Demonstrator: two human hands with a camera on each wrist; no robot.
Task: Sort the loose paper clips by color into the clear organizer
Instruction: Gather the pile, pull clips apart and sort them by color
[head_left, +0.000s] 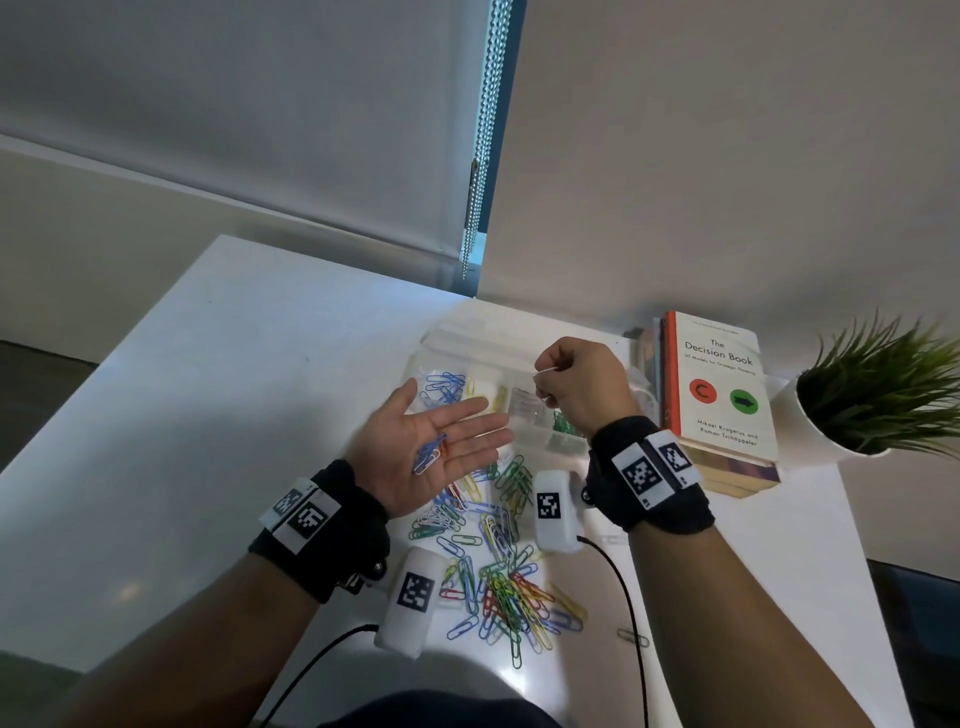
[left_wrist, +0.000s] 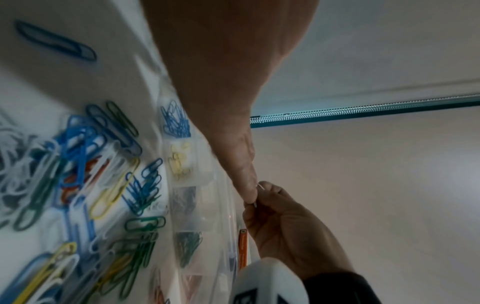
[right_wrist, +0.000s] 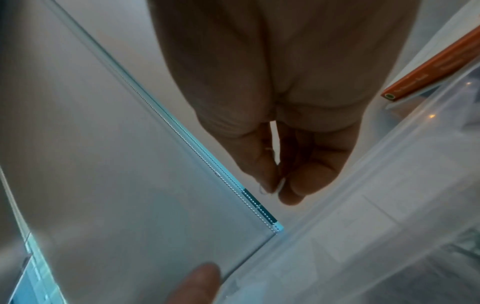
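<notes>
My left hand (head_left: 453, 415) lies open, palm up, in front of the clear organizer (head_left: 524, 410), and blue, orange and white paper clips (head_left: 429, 455) rest on the palm. Over the organizer's middle compartments my right hand (head_left: 543, 377) pinches a white clip (head_left: 546, 369) between thumb and fingers. The right wrist view shows that white clip (right_wrist: 280, 185) at the fingertips. The organizer holds blue clips (head_left: 444, 387), yellow clips (head_left: 487, 393) and green clips (head_left: 563, 423) in separate compartments. The loose mixed pile (head_left: 501, 566) lies on the white table between my wrists.
A stack of books (head_left: 722, 387) stands right of the organizer, and a potted plant (head_left: 878, 397) beyond it. One stray clip (head_left: 634, 637) lies near the table's front right. Black cables (head_left: 626, 597) trail from the wrist cameras. A wall and a roller blind (head_left: 260, 130) close the back.
</notes>
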